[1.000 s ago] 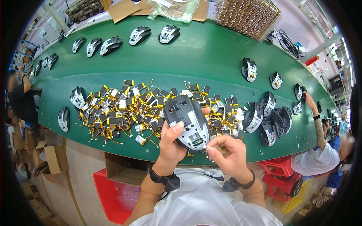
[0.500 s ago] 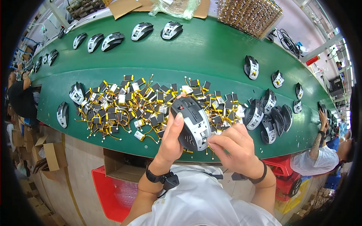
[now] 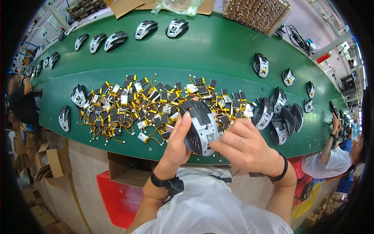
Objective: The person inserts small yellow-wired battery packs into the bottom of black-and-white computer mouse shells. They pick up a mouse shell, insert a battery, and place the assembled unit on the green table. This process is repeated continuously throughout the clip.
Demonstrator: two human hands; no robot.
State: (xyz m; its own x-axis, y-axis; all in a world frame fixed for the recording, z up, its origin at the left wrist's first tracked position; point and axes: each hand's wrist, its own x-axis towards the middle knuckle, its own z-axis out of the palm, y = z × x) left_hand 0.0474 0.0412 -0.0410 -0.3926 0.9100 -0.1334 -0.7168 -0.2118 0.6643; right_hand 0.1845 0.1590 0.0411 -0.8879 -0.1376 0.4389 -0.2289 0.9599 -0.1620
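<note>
A black and white computer mouse (image 3: 201, 126), its top partly uncovered, is tilted up over the near part of the bench in my left hand (image 3: 178, 142), thumb along its side. My right hand (image 3: 243, 146) is closed, its thumb and index finger pinched against the lower right end of the mouse; whatever is between the fingertips is hidden. Behind and beside the mouse spreads a heap of small flat battery packs (image 3: 125, 100) with yellow tape, thin leads and white plugs. Right of my right hand lies a cluster of mice (image 3: 263, 113), some of them overlapping.
More mice (image 3: 116, 41) stand along the far side of the green bench (image 3: 210, 50). A stack of trays (image 3: 255, 15) and cardboard (image 3: 126, 7) lie behind. Below the near edge are a red bin (image 3: 113, 201) and a carton (image 3: 128, 171). Another person (image 3: 329, 162) works at right.
My right hand has turned, its wrist swinging out to the right, while the fingertips stay at the mouse's end. The left hand keeps holding the mouse almost in place.
</note>
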